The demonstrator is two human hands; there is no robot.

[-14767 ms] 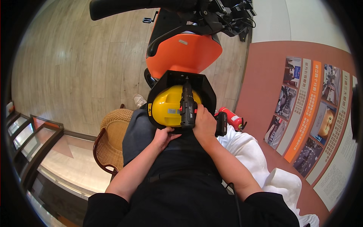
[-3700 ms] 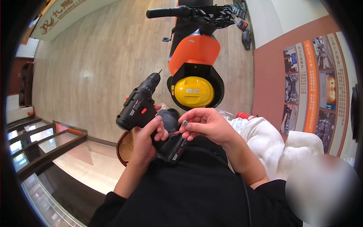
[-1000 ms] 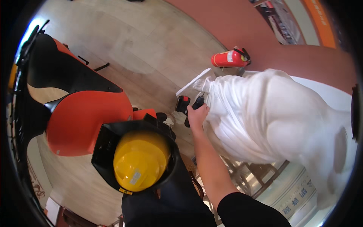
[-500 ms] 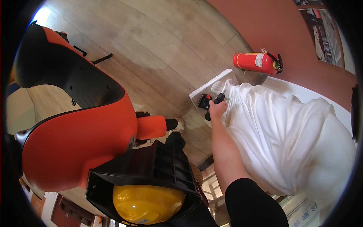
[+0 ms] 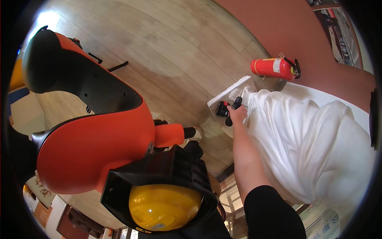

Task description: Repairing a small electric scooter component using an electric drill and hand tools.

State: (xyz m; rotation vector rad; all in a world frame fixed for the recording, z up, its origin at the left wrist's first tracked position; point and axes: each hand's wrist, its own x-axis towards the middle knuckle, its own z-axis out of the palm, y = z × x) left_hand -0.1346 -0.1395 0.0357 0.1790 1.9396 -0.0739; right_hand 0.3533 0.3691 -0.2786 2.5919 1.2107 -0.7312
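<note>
Holding a black cordless drill (image 5: 223, 109) low at arm's length, the right hand (image 5: 238, 114) has its fingers wrapped round the grip, drill over the stone base slab (image 5: 229, 90) right of frame centre; can't tell if it rests on the slab. Left hand out of view, state can't be told. Latest change is small: half a second ago the thin bit showed past the chuck; now it doesn't, and hand and drill sit slightly further right. Reads as the drill being parked or lifted at the slab, away from the helmet side. Bigger difference from a few seconds back: left hand held the drill then, with a small metal piece in the right fingers. Just right of the drill, white draped statue (image 5: 302, 139). Red fire extinguisher (image 5: 273, 67) upper right, by the reddish-brown wall panel (image 5: 286, 30). Yellow helmet (image 5: 165, 207) lower centre, inside the black holder (image 5: 187, 167), next to the orange scooter (image 5: 95, 153) on the left.
</note>
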